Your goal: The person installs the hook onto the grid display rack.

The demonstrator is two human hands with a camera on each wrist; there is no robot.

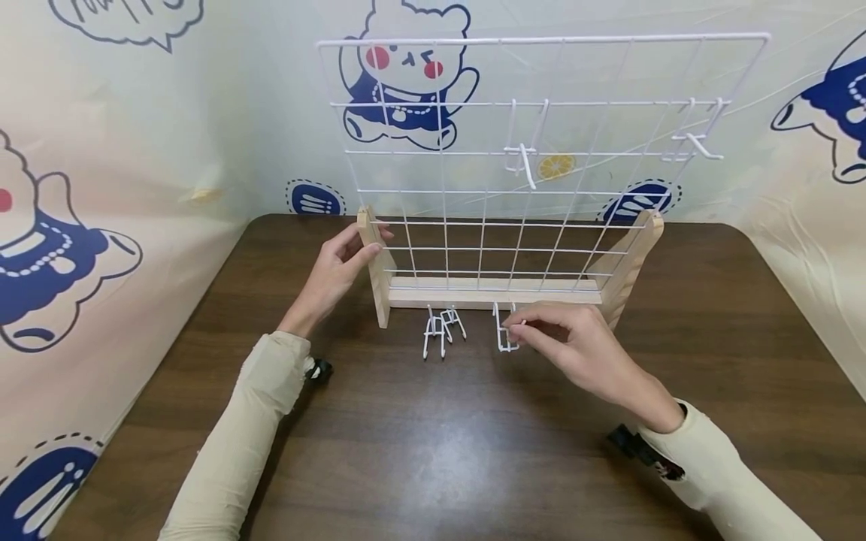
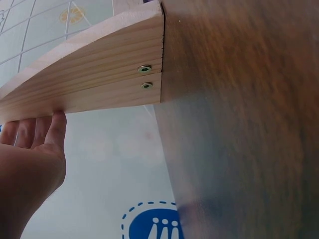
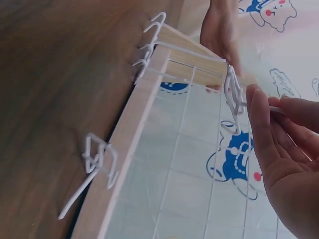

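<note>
Pinching hook [image 1: 499,330]: right hand [image 1: 582,346] | holding rack edge [image 1: 382,299]: left hand [image 1: 340,261] | tabletop [image 1: 433,428] between

Hooks [image 1: 434,333] on the table [image 1: 419,421] before the rack [image 1: 460,294] (two more hooks [image 1: 527,165] on its grid [image 1: 444,223])

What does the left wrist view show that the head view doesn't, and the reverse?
Only left wrist: two metal bolts on the outer side of the wooden leg.

Only head: the right hand pinching a white hook, loose hooks, and two hung hooks.

Both: the left hand touching that leg, the table, and the wire grid.
</note>
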